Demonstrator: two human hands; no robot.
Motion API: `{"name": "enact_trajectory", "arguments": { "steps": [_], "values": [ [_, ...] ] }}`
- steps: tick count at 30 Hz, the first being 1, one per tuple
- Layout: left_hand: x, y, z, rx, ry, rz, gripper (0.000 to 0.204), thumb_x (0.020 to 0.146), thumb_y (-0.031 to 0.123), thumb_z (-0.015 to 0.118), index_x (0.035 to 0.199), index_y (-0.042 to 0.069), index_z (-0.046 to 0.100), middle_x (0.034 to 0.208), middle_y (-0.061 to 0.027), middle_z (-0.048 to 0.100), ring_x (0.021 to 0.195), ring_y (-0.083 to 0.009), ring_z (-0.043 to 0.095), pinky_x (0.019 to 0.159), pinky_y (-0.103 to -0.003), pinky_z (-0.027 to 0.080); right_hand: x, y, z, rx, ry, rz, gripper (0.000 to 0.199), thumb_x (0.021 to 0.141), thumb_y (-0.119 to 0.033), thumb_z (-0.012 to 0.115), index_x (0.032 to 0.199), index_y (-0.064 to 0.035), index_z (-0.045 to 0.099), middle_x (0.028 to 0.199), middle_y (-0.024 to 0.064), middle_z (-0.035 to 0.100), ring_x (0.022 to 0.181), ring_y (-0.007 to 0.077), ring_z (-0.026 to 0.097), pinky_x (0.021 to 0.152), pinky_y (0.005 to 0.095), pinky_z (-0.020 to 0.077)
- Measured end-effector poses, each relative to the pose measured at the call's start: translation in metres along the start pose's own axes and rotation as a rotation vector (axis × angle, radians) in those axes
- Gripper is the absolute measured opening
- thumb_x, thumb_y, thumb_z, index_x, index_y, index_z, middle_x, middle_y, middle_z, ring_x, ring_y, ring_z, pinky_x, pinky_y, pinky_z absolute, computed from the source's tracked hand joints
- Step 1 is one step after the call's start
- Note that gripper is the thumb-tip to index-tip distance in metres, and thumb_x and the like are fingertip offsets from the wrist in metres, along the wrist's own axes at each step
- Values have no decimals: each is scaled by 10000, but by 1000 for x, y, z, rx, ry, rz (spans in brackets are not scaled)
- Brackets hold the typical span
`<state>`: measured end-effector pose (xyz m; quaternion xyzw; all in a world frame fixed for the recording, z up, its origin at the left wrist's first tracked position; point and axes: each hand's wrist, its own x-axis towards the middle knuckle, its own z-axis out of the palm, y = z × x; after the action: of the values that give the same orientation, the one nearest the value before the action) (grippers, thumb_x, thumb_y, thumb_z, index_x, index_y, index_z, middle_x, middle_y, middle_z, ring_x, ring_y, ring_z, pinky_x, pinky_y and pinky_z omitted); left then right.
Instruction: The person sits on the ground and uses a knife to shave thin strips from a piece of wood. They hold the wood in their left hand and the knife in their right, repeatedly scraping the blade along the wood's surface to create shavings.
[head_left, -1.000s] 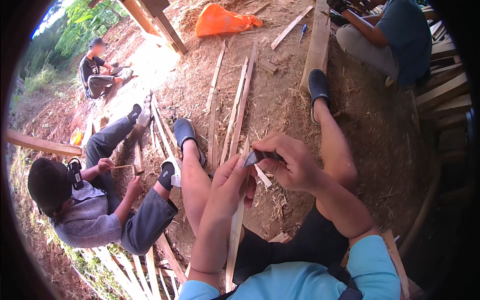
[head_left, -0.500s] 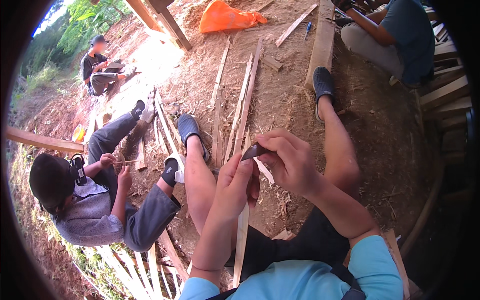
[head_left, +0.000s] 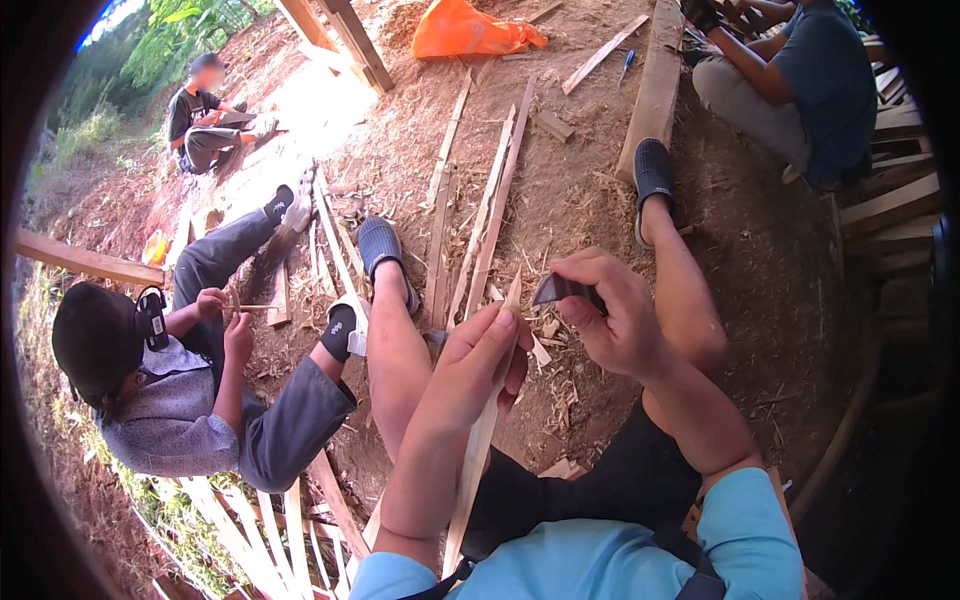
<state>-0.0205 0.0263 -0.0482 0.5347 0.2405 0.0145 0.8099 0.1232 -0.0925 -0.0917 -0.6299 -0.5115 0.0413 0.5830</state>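
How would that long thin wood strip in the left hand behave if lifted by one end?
The wood strip is long and very thin, so it would probably flex and sag. It looks light: the left hand steadies it alone. Its pale, freshly shaved surface likely grips well, but the narrow tip near the dark blade in the right hand could splinter.

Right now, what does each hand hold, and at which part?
The left hand grips a long thin wooden strip near its upper end. The right hand holds a dark knife by its handle, blade pointing left.

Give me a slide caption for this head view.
Seated on the ground, left hand holds a thin wooden strip; right hand holds a dark blade beside its tip.
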Motion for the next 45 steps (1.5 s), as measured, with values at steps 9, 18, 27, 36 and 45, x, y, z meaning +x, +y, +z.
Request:
{"name": "enact_trajectory", "arguments": {
  "steps": [9, 18, 27, 36, 45],
  "values": [
    [17, -51, 18, 670, 88, 164, 313, 962, 310, 407, 911, 8, 471, 731, -222, 574, 708, -405, 579, 646, -455, 446, 1, 24, -26, 363, 184, 641, 343, 952, -303, 499, 1195, -64, 463, 946, 36, 576, 578, 29, 446, 400, 171, 334],
    [-13, -149, 43, 858, -282, -105, 377, 927, 327, 422, 974, -5, 595, 778, -183, 620, 751, -317, 623, 678, -424, 476, -23, 47, -25, 1099, 422, 1221, 413, 878, -511, 535, 1051, -139, 480, 887, 92, 617, 566, 108, 499, 378, 197, 357],
    [-133, -19, 28, 1302, 47, -5, 324, 946, 294, 398, 965, 15, 562, 800, -203, 616, 798, -383, 610, 702, -462, 460, -75, 14, -134, 1536, 427, 1201, 301, 911, -248, 510, 1057, 14, 479, 954, 106, 573, 687, 131, 563, 477, 194, 468],
    [-164, 79, 32, 332, 246, -109, 405, 971, 386, 392, 1166, 54, 520, 668, 26, 417, 549, -64, 412, 494, -197, 383, 5, -229, -166, 566, 392, 390, 417, 969, -381, 422, 1276, -99, 406, 964, 61, 572, 631, 51, 486, 397, 150, 352],
    [-116, 59, 64, 27, -142, 208, 143, 949, 163, 446, 994, 34, 487, 827, -62, 571, 626, -129, 594, 543, -235, 457, 23, -139, -89, 704, -140, 519, 531, 972, -493, 303, 1216, -44, 447, 804, 40, 553, 461, 19, 389, 358, 156, 320]
  ]
}}
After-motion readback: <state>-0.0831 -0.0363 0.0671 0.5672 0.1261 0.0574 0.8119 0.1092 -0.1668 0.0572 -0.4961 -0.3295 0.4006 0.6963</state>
